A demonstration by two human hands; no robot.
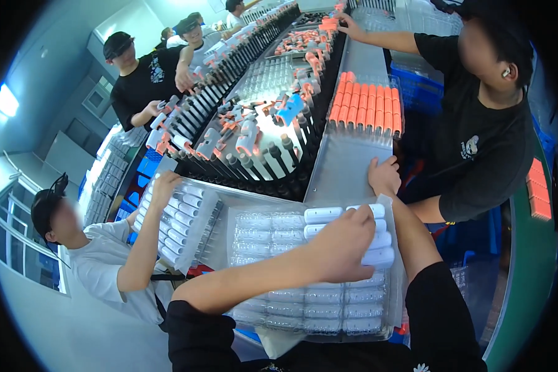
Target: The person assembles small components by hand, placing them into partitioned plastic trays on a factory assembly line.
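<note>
My left hand reaches across a clear plastic tray with rows of moulded pockets. Its fingers and thumb are bent round white oblong casings at the tray's right side. More of these casings lie in the far right pockets, partly hidden by the hand. Many pockets at the left and near side show only clear plastic. Beyond the tray's far right corner, my right hand rests on the metal tabletop, its fingers slightly bent and apart, with nothing visible in them.
A loop conveyor with black upright holders carries grey and orange parts ahead. A tray of orange parts stands at the far right. At left, a co-worker's hand touches another tray of white casings. Another co-worker stands close on the right.
</note>
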